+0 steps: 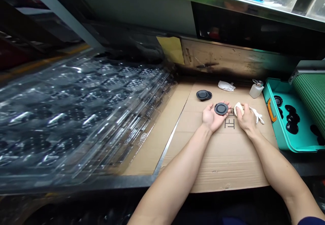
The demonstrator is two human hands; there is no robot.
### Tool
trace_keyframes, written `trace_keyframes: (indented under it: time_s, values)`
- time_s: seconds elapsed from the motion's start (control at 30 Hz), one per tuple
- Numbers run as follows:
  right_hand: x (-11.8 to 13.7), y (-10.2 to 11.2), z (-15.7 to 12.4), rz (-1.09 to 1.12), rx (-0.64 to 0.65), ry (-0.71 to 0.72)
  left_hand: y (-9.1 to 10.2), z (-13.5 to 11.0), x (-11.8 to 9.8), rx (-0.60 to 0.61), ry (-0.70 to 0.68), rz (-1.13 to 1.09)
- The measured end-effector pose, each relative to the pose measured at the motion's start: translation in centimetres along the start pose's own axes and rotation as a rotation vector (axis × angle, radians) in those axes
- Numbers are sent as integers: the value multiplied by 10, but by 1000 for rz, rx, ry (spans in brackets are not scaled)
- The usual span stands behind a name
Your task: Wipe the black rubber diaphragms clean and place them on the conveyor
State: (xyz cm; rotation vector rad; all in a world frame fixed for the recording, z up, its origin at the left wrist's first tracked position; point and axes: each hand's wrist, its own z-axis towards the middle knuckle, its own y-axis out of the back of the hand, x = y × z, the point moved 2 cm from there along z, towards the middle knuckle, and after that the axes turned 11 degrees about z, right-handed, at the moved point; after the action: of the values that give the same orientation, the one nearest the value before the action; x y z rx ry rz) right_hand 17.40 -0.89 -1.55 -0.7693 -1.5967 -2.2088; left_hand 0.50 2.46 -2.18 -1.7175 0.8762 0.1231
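Observation:
On the upturned palm of my left hand (214, 116) rests a round black plastic disc (221, 109) with a raised rim. The fingers lie under and around its edge. My right hand (246, 118), just to the right of the disc and apart from it, is closed on a bunched white cloth (238, 109). White finger-like ends (258, 115), like those of a glove, show beyond that hand; whether they belong to the same cloth I cannot tell. Behind my left hand lies a small stack of similar black discs (203, 95).
Cardboard (228, 165) covers the worktop. Clear plastic trays (83, 116) are stacked at left. A crumpled white cloth (226, 86) and a pump bottle (256, 89) stand behind my hands. At right, a teal bin (284, 140) holds black parts beside a green conveyor belt (312, 89).

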Motion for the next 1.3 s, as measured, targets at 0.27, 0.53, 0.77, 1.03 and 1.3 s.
trace_keyframes:
  time_s: [0.27,0.53,0.77,1.03,1.3]
  values:
    - [3,-1,-2,-23,49,48,-8,-15,-8,77,74,-57]
    - [9,1,-7,-51,86,108,-12,-17,-11,60,93,-10]
    - [9,32,-5,-345,-114,132,-10,-16,-7,88,78,79]
    - [-8,39,13,-22,91,206,-6,-10,9,68,-47,460]
    - [21,24,-10,177,157,383,-6,-10,15,165,30,624]
